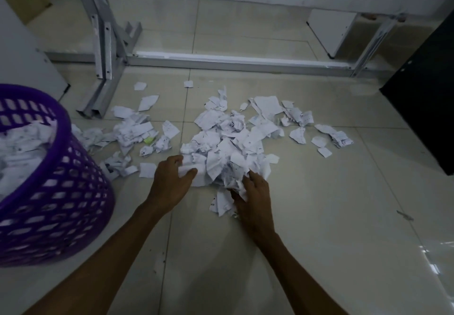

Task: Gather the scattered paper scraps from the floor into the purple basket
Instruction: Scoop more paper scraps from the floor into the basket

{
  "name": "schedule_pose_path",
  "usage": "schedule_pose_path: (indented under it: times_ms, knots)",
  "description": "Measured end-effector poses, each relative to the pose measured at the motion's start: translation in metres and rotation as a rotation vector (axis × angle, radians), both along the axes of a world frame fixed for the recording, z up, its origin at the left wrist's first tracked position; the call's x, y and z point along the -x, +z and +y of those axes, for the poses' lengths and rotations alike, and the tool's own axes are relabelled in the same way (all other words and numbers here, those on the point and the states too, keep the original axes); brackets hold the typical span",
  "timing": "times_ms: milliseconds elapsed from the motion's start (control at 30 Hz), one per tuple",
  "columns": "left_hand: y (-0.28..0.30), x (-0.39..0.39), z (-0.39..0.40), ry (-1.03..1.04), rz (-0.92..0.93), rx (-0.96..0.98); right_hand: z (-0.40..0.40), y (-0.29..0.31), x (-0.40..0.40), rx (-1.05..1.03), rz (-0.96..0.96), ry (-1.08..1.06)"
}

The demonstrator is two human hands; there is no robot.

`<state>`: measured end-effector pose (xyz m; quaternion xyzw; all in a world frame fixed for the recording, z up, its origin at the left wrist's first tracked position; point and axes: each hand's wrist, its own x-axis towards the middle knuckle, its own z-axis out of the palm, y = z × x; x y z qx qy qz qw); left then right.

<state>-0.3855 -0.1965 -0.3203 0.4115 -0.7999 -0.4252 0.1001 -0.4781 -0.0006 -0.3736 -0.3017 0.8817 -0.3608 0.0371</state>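
Task judged about half done. The basket (49, 192), well left of the left hand (169, 179), is already partly filled with scraps. A big pile (228, 142) is left on the floor (319, 216) just ahead of both hands. The near edge of the pile is gripped by the left hand, thumb curled over paper. The right hand (253, 192) is dug into the pile's near side, fingers curled in crumpled scraps. A smaller cluster (137, 133) is left between the left hand and the basket. Loose bits (334, 135) are scattered far right of the right hand. A few strays (140, 85) lie further ahead. Several more handfuls are judged needed.
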Motion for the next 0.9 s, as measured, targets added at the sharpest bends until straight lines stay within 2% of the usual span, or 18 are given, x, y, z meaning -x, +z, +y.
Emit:
schedule_pose_path:
  times_ms: [233,433,533,733,900]
  knots:
    - [0.022,-0.028,-0.011,-0.092,0.041,0.105,-0.006,0.022,-0.007,0.333,-0.164,-0.125]
    - [0.056,-0.015,-0.009,-0.181,0.144,0.083,-0.011,0.058,-0.006,0.431,-0.169,-0.298]
    - [0.080,-0.008,-0.008,-0.199,0.161,0.007,-0.010,0.081,-0.006,0.474,-0.155,-0.278]
    - [0.143,-0.015,-0.020,-0.215,0.231,0.027,-0.029,0.148,-0.014,0.546,-0.092,-0.162]
    - [0.196,-0.058,-0.048,-0.236,0.278,0.048,-0.064,0.201,-0.045,0.632,-0.040,-0.050]
